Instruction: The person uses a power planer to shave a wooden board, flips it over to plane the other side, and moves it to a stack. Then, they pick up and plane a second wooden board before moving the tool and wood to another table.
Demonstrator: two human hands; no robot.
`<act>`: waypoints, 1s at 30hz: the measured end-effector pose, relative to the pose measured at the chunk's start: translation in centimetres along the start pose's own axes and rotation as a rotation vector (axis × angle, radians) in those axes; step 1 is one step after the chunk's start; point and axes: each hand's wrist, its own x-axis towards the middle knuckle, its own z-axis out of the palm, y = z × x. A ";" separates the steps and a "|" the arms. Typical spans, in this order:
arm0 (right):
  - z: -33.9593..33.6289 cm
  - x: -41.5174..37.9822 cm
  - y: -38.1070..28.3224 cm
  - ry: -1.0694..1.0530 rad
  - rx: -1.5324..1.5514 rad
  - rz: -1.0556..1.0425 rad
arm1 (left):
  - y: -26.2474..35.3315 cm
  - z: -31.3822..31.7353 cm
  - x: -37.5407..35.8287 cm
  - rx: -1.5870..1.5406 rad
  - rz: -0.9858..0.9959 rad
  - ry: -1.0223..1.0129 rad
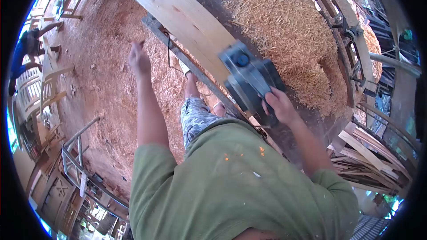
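- Planer (253,78), in the head view, is sitting over the near part of the long board (187,20); the right hand (283,106) is wrapping its handle.
- Left hand (140,61) is hovering left of the board, seemingly holding nothing; its blurred fingers are leaving their curl unclear.
- Shavings (275,26) are heaping right, suggesting much planing done; how much remains is staying unclear.

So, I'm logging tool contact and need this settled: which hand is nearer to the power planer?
The right. The right hand is on the handle of the power planer; the left hand is raised off to the left, apart from it.
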 end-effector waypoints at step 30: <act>4.0 1.1 0.5 0.093 -0.181 0.082 | 5.5 8.4 7.2 0.715 0.132 -0.568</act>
